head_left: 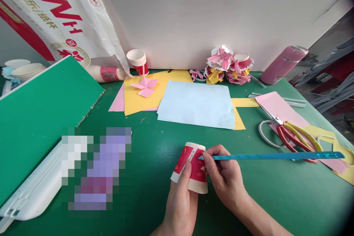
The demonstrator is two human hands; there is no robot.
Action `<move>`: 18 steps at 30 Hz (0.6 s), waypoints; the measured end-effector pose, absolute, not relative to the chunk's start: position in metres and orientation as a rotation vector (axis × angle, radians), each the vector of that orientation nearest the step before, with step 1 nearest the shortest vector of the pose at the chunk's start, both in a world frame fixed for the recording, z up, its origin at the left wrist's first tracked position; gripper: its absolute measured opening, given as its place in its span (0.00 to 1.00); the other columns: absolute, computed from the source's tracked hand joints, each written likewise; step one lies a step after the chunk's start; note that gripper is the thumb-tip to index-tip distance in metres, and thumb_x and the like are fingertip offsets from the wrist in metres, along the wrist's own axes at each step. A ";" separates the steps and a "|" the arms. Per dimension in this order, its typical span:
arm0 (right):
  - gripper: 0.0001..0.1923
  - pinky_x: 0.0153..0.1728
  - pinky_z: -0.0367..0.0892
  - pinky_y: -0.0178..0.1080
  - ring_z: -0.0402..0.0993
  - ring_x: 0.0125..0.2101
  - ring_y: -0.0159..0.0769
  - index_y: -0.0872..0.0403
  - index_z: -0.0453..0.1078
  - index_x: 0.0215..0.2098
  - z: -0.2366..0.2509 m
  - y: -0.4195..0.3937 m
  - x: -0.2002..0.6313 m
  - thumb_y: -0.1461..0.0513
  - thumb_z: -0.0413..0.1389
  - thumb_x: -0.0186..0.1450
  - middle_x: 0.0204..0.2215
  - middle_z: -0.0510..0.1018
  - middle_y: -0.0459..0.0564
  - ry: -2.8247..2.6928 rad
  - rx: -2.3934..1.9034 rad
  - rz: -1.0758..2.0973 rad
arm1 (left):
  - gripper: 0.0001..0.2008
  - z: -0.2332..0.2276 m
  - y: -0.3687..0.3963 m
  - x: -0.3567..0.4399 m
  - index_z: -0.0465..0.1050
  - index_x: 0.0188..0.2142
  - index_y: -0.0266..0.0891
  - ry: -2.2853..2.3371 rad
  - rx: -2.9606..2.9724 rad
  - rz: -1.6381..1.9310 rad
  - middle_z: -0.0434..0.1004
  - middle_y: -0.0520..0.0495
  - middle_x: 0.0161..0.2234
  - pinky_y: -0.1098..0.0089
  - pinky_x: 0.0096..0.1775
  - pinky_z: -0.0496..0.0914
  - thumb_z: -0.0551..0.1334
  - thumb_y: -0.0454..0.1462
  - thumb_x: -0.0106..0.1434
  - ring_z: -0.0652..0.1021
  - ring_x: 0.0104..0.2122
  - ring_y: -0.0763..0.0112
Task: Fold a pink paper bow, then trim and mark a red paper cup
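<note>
My left hand [182,202] is closed around a red and white paper cup [195,177], upside down with its wide rim toward me and slightly tilted. The left thumb presses along its side. My right hand [225,173] pinches a long, thin, shiny blue stick [273,156] close to its tapered left end. That narrow tip is at the cup's red side; I cannot tell if it is pressed against it. The rest of the stick reaches far right, over the handles of the scissors [295,136]. The right fingertips are right beside the cup's wall.
Behind the hands lie a light blue paper sheet [196,103], yellow paper [149,101] and a pink folded shape [145,86]. Bow-trimmed cups [221,64], stacked paper cups [137,61] and a pink bottle [284,64] stand at the wall. A green board [47,107] leans left.
</note>
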State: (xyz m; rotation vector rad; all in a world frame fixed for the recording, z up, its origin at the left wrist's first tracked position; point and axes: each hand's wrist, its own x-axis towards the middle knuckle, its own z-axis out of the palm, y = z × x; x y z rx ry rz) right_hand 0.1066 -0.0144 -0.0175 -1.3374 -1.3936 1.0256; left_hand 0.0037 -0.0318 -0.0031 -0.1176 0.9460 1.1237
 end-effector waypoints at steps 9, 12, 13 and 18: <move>0.06 0.18 0.55 0.31 0.58 0.19 0.28 0.52 0.61 0.29 -0.016 -0.015 0.106 0.63 0.49 0.65 0.20 0.63 0.41 -1.449 -1.319 0.982 | 0.16 0.000 -0.031 0.004 0.72 0.47 0.37 0.965 -0.128 1.126 0.78 0.42 0.43 0.60 0.52 0.63 0.59 0.41 0.61 0.71 0.51 0.56; 0.06 0.17 0.55 0.31 0.57 0.17 0.28 0.52 0.60 0.29 -0.017 -0.015 0.107 0.62 0.49 0.66 0.18 0.62 0.40 -1.424 -1.326 0.999 | 0.16 0.000 -0.032 0.003 0.72 0.46 0.37 0.956 -0.127 1.114 0.78 0.42 0.42 0.60 0.52 0.63 0.59 0.41 0.60 0.72 0.50 0.56; 0.07 0.17 0.55 0.31 0.56 0.17 0.28 0.52 0.60 0.29 -0.017 -0.015 0.107 0.62 0.48 0.66 0.18 0.62 0.40 -1.414 -1.328 1.004 | 0.16 -0.001 -0.032 0.003 0.72 0.46 0.37 0.947 -0.120 1.115 0.78 0.42 0.42 0.60 0.52 0.63 0.59 0.41 0.60 0.72 0.50 0.56; 0.08 0.16 0.54 0.31 0.57 0.16 0.28 0.52 0.59 0.28 -0.017 -0.016 0.108 0.61 0.48 0.66 0.17 0.62 0.40 -1.377 -1.328 1.031 | 0.16 -0.003 -0.032 0.002 0.72 0.46 0.37 0.926 -0.105 1.118 0.78 0.42 0.43 0.60 0.52 0.63 0.59 0.41 0.60 0.72 0.50 0.56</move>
